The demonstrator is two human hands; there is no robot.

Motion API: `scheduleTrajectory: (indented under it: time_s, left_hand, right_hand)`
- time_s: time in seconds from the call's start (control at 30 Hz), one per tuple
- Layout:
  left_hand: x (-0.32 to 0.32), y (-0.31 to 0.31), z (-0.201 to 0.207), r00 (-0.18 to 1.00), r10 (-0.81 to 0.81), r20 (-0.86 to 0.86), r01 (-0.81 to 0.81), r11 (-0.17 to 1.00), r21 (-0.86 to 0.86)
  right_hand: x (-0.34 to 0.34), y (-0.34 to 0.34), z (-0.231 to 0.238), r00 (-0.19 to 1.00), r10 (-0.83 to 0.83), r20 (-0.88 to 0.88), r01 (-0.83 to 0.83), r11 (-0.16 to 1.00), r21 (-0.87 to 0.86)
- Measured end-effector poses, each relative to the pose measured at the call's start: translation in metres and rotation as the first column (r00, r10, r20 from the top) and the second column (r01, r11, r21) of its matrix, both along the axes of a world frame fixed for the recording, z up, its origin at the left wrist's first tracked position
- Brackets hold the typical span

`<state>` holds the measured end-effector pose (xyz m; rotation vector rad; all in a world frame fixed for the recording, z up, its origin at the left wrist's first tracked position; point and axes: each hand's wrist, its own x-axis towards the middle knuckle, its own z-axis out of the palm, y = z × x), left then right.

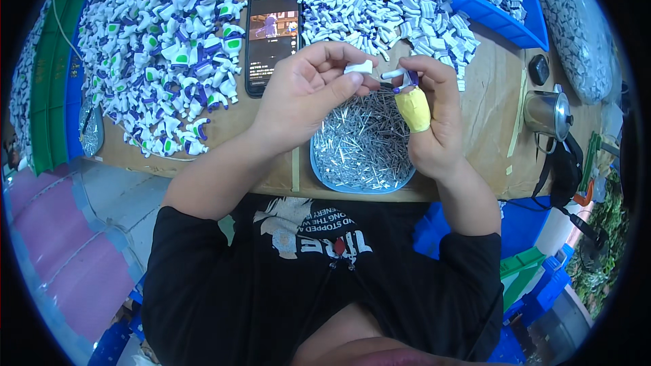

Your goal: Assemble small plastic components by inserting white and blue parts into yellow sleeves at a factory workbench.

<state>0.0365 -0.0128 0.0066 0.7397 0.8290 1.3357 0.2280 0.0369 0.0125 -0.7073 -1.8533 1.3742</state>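
My left hand [308, 88] pinches a small white plastic piece [359, 68] between thumb and fingers. Close beside it, my right hand [437, 105] grips a small white and purple plastic part [407, 81] at its fingertips. Yellow tape [413, 110] wraps the right thumb. A narrow gap lies between the two pieces, and fingers partly cover both. Below the hands stands a blue tub [363, 190] filled with loose thin metal pins [359, 139].
A large heap of white, purple and green parts [159, 47] covers the left side. Ahead are a phone [273, 41], small white pieces [352, 13] and blue bins [502, 24]. A metal mug [547, 114] and a black case [539, 69] stand at the right.
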Motion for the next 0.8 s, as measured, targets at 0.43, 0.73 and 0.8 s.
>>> scheduleTrajectory:
  time_s: [0.43,0.73,0.8]
  left_hand:
    - [0.0007,-0.0038,0.0026,0.994,0.046,-0.098,-0.036,0.995,0.098]
    - [-0.0008,-0.0064,0.0028,0.978,0.036,-0.207,-0.013,0.994,0.108]
    - [0.0,-0.0074,0.0024,0.976,0.032,-0.214,-0.01,0.995,0.103]
  right_hand:
    - [-0.005,-0.0004,-0.0022,0.999,0.039,-0.014,-0.037,0.995,0.09]
    - [-0.0035,-0.0024,-0.0033,0.997,0.065,0.029,-0.067,0.997,0.039]
    - [-0.0038,-0.0022,-0.0033,0.998,0.06,0.035,-0.061,0.997,0.045]
